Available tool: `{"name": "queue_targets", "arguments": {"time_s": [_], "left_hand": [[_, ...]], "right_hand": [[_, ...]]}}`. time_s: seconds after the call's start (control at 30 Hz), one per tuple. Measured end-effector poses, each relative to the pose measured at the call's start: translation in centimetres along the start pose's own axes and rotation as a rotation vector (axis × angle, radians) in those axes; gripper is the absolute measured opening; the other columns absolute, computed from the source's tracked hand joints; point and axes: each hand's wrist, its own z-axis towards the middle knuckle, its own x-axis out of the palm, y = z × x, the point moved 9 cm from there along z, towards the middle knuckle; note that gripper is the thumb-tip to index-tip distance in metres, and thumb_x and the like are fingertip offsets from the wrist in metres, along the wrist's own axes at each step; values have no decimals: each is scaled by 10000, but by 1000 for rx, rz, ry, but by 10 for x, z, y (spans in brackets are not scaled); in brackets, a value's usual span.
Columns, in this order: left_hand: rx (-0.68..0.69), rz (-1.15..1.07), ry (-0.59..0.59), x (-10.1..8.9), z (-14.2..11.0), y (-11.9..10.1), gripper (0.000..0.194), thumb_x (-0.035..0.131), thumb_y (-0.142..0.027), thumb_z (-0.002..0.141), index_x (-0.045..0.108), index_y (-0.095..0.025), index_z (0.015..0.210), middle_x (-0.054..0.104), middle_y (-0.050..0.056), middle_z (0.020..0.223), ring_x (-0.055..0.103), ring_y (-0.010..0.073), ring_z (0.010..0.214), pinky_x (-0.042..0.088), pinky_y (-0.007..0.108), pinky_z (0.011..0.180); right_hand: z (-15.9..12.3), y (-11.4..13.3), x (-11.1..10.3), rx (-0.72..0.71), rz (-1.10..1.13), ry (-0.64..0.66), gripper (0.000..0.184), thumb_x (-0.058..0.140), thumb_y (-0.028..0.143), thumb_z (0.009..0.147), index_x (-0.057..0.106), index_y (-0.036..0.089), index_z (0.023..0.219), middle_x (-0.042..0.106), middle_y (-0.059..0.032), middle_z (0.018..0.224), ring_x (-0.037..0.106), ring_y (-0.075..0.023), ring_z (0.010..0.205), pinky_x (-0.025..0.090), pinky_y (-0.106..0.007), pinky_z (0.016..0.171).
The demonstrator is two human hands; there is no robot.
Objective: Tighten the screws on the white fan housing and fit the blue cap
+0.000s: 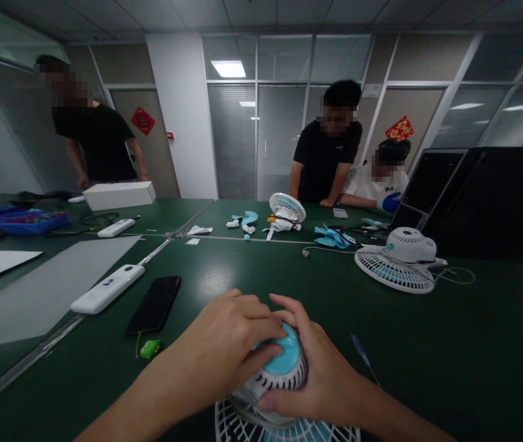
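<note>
A small white fan [284,382] lies face down at the near edge, its slotted motor housing upward and its grille [321,431] beneath. On top of the housing is a light blue cap [288,356]. My left hand [243,337] reaches over from the left, its fingers and thumb closed on the blue cap. From the right, my right hand [319,362] wraps around the side of the housing, thumb at the front and fingers behind. A screwdriver [363,357] with a blue handle rests to the right of my right hand.
A black phone [154,305] with a green charm and a white power strip [107,288] lie left. Another fan [397,261] sits face down at right, near black monitors [496,202]. Farther back stand a third fan [288,210] and blue blades [333,237]. Several people are across the table.
</note>
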Motion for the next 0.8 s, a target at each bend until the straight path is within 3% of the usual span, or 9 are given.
{"name": "queue_targets", "arguments": {"time_s": [0.33,0.53,0.6,0.67,0.73,0.8], "left_hand": [[95,-140,43,0,4,-3,188,560,-137,929,685,-230,1034,734,19,1061,662,204,997,434,336,890],[292,-483,67,-1,9,-2,311,469,-73,922,672,-225,1102,696,35,1217,620,173,1155,439,315,1009],[221,-493,0,-3,11,3,211,559,-196,916,657,-209,1102,681,56,1176,625,191,1104,472,316,957],[18,-344,-94,-3,12,14,252,633,-384,870,649,-187,1027,666,60,1028,627,218,951,501,339,837],[-181,-112,-126,0,10,22,362,590,-526,859,646,-169,877,634,53,859,597,220,786,487,344,713],[-271,65,-92,5,8,19,435,537,-581,869,649,-166,797,620,55,779,575,214,706,463,344,665]], "right_hand": [[-1,2,-4,-42,5,-21,1191,886,501,529,226,272,1494,522,-136,1366,497,-352,1255,360,-559,1056],[-1,-8,-7,-9,17,-26,1175,884,519,538,239,284,1491,485,-140,1398,477,-359,1278,380,-555,1041],[0,-6,-11,-46,48,-62,1158,883,505,543,247,269,1482,487,-140,1390,489,-348,1266,392,-536,1034],[1,-4,-11,-72,60,-68,1168,890,481,535,240,265,1481,507,-132,1371,505,-338,1247,387,-533,1040],[1,-2,-7,-62,42,-36,1196,900,454,522,224,268,1491,523,-131,1367,509,-343,1245,370,-550,1053],[0,0,-5,-52,24,-14,1209,904,437,508,225,262,1493,525,-139,1378,500,-356,1258,359,-563,1063]]}}
